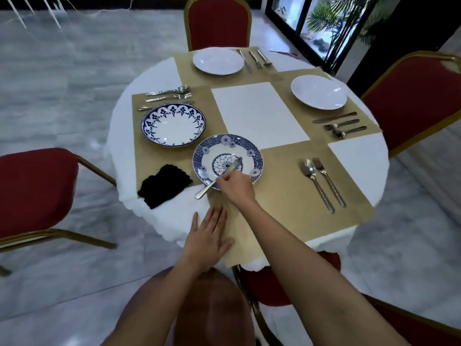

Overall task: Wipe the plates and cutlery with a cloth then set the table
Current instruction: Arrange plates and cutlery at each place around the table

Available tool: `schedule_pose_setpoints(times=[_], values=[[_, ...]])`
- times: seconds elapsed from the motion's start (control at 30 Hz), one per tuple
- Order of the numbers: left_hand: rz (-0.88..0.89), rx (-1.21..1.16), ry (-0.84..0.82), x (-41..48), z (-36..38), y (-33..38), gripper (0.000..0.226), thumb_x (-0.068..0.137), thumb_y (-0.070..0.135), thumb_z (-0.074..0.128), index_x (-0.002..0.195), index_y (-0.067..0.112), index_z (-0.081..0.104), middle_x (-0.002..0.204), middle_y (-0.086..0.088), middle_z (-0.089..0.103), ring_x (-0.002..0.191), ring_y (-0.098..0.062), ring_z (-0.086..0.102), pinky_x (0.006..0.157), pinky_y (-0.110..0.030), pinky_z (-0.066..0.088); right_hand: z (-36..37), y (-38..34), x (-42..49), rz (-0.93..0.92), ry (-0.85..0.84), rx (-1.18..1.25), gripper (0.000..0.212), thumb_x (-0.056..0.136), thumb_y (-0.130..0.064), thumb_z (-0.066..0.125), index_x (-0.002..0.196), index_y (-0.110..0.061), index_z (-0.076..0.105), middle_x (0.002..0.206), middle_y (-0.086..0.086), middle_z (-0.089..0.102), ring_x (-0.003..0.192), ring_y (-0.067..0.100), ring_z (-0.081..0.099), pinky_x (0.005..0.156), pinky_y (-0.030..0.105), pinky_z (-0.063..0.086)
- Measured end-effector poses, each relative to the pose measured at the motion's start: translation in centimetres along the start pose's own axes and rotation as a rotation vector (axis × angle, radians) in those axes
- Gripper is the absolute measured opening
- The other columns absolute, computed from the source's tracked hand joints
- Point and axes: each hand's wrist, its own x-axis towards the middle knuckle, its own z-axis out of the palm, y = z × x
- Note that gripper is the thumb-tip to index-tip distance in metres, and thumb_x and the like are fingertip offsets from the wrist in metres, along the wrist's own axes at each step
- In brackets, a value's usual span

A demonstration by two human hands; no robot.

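My right hand [235, 187] pinches a silver knife [217, 179] that lies slanted across a blue-patterned plate [207, 162] at the near side of the round table. My left hand [208, 237] rests flat, fingers straight, on the tan placemat [287, 196] near the table's front edge. A black cloth [163, 186] lies crumpled to the left of that plate. A spoon [314, 181] and a fork [329, 182] lie side by side on the same placemat, to the right.
A second blue-rimmed plate [173, 124] sits at the left with cutlery [167, 97] behind it. Two white plates [218, 61] [318, 92] with their cutlery [254, 59] [340, 124] occupy the far and right settings. Red chairs [217, 21] [32, 188] [419, 101] surround the table.
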Motion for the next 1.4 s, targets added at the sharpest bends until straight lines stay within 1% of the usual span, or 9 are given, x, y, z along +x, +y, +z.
schedule_pose_setpoints(times=[0.17, 0.4, 0.53, 0.7, 0.8, 0.87, 1.07, 1.23, 1.4], values=[[0.09, 0.003, 0.096, -0.1, 0.5, -0.3, 0.081, 0.084, 0.069, -0.008, 0.146, 0.017, -0.012, 0.158, 0.001, -0.005, 0.147, -0.017, -0.004, 0.109, -0.043, -0.019, 1.1, -1.4, 0.5, 0.095, 0.038, -0.166, 0.047, 0.084, -0.055, 0.06, 0.096, -0.011, 0.07, 0.102, 0.012, 0.069, 0.095, 0.031, 0.064, 0.074, 0.032, 0.047], [0.089, -0.021, 0.112, -0.1, 0.4, -0.2, 0.079, 0.085, 0.064, 0.0, 0.148, 0.016, -0.007, 0.159, 0.0, -0.002, 0.147, -0.017, -0.004, 0.111, -0.046, -0.013, -0.1, -2.1, 1.2, 0.179, 0.034, -0.162, 0.05, 0.082, -0.036, 0.067, 0.124, -0.009, 0.058, 0.108, 0.011, 0.067, 0.102, 0.031, 0.063, 0.078, 0.031, 0.051], [0.051, -0.018, 0.073, -0.1, 0.4, -0.1, 0.078, 0.093, 0.062, 0.005, 0.148, 0.011, 0.025, 0.154, -0.005, 0.028, 0.144, -0.02, 0.022, 0.114, -0.049, 0.004, -1.3, -1.1, 1.5, 0.221, 0.026, -0.085, 0.032, 0.082, -0.028, 0.069, 0.104, -0.006, 0.065, 0.109, 0.014, 0.067, 0.101, 0.03, 0.063, 0.068, 0.027, 0.044], [0.054, -0.023, 0.106, -0.1, 0.5, 0.3, 0.079, 0.085, 0.066, -0.008, 0.148, 0.017, -0.006, 0.158, 0.0, -0.003, 0.142, -0.016, -0.012, 0.112, -0.049, -0.009, -1.8, 0.0, 1.0, 0.163, 0.071, -0.16, 0.026, 0.083, -0.022, 0.069, 0.1, -0.003, 0.067, 0.105, 0.016, 0.067, 0.096, 0.031, 0.064, 0.064, 0.027, 0.041], [0.012, -0.023, 0.104, -0.3, 0.3, 0.9, 0.081, 0.087, 0.065, -0.007, 0.149, 0.013, 0.004, 0.159, -0.003, 0.007, 0.144, -0.018, -0.003, 0.113, -0.05, -0.003, -1.9, 0.2, 0.6, 0.008, 0.057, -0.399, 0.028, 0.089, -0.017, 0.065, 0.112, -0.002, 0.063, 0.111, 0.016, 0.063, 0.102, 0.032, 0.063, 0.074, 0.033, 0.047], [0.003, -0.029, 0.1, -0.4, 0.3, 1.2, 0.083, 0.084, 0.064, -0.007, 0.149, 0.013, -0.002, 0.159, -0.002, 0.0, 0.145, -0.019, -0.006, 0.113, -0.048, -0.008, -2.0, 0.3, 0.5, -0.065, 0.058, -0.488, 0.028, 0.092, -0.013, 0.061, 0.117, -0.002, 0.061, 0.114, 0.017, 0.062, 0.107, 0.033, 0.061, 0.081, 0.036, 0.05], [-0.033, -0.008, 0.111, -0.3, 0.4, 2.8, 0.097, 0.069, 0.068, -0.035, 0.145, 0.012, -0.013, 0.153, -0.002, -0.016, 0.146, -0.018, -0.009, 0.111, -0.044, -0.018, -3.7, 1.5, 0.0, -0.115, 0.05, -0.479, 0.024, 0.092, -0.011, 0.059, 0.113, -0.001, 0.061, 0.107, 0.017, 0.063, 0.1, 0.033, 0.063, 0.069, 0.032, 0.043], [-0.01, -0.03, 0.103, 1.1, 0.6, 6.2, 0.092, 0.089, 0.065, -0.01, 0.147, 0.003, 0.026, 0.154, -0.012, 0.025, 0.144, -0.026, 0.022, 0.114, -0.043, -0.005, -8.6, 6.2, -0.6, -0.035, 0.085, -0.407, 0.018, 0.09, -0.017, 0.059, 0.097, -0.002, 0.066, 0.087, 0.015, 0.058, 0.087, 0.03, 0.062, 0.066, 0.03, 0.039], [0.01, -0.063, 0.126, 3.7, 0.4, 11.6, 0.103, 0.074, 0.07, -0.027, 0.151, 0.007, 0.001, 0.159, -0.008, -0.003, 0.145, -0.021, -0.009, 0.111, -0.043, -0.016, -14.5, 13.7, 0.2, 0.031, 0.161, -0.398, 0.019, 0.085, -0.015, 0.062, 0.098, -0.002, 0.066, 0.086, 0.017, 0.061, 0.089, 0.034, 0.064, 0.064, 0.03, 0.039]])
